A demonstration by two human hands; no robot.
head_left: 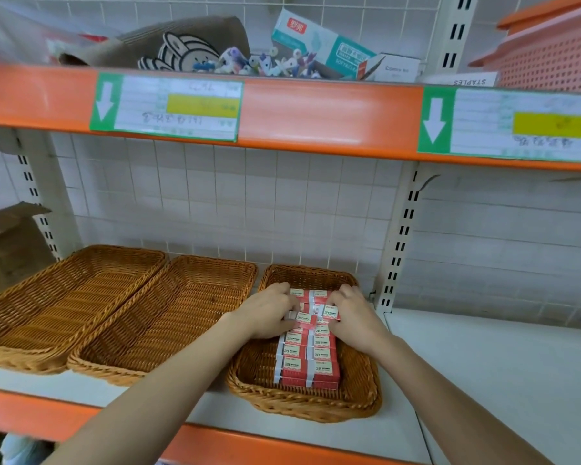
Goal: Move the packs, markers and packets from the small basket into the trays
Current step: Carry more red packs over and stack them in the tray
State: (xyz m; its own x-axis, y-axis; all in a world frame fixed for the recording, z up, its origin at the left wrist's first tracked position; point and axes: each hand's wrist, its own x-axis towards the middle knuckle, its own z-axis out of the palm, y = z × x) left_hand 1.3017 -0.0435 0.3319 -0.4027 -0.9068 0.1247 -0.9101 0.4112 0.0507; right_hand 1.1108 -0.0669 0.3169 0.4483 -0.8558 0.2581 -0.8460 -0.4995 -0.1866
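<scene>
**Risk of spilled packs at the lift from the small basket**

Both hands are inside the small basket (304,344), which stands on the shelf (483,380) at the right of the three wicker containers. The red and white packs (307,357) marked 2B lie in it in two stacked columns running near to far. The left hand (269,313) has its fingers curled round packs at the far left of the stack; the right hand (351,313) curls over packs at the far right. How many packs each hand actually holds cannot be told, since the fingers cover them.

The two trays (121,313) sit just beside the basket to the left, touching each other, with nothing seen in them. No markers or packets are visible.

Findings:
- The packs are small, smooth and loosely stacked. A grasp on several at once may lose the middle ones, dropping them back or onto the shelf.
- Pulling from the far end may drag and topple the near stack.
- The basket is light wicker near the shelf's front edge; a snagged lift could shift it forward.
- The carry crosses the basket rim and tray rim; a low pass may knock packs loose.
</scene>
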